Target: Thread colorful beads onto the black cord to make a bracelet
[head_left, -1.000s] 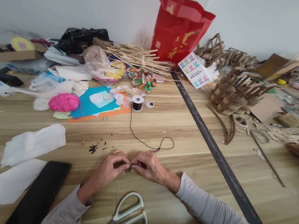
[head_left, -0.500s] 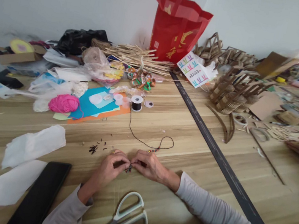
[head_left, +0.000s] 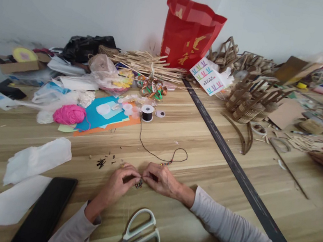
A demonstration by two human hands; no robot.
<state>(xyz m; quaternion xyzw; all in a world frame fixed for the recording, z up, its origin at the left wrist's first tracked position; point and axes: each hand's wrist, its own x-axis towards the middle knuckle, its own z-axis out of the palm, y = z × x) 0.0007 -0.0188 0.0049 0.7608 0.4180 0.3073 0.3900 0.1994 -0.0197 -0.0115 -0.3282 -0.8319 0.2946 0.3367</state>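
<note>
1. Here, the left hand (head_left: pixel 119 180) and right hand (head_left: pixel 160 179) met fingertip to fingertip low on the pale wooden bench (head_left: pixel 205 154), each grip pinched shut on a small cluster of dark beads (head_left: pixel 138 183).
2. A thin black cord (head_left: pixel 155 153) ran from the hands to a small black thread spool (head_left: pixel 147 112).
3. Grey-handled scissors (head_left: pixel 136 239) lay just nearer the person.

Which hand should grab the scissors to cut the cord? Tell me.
Left. The left hand sits nearer the scissors, whose handles lie just below it; the right hand pinches the beads on the black cord.
</note>
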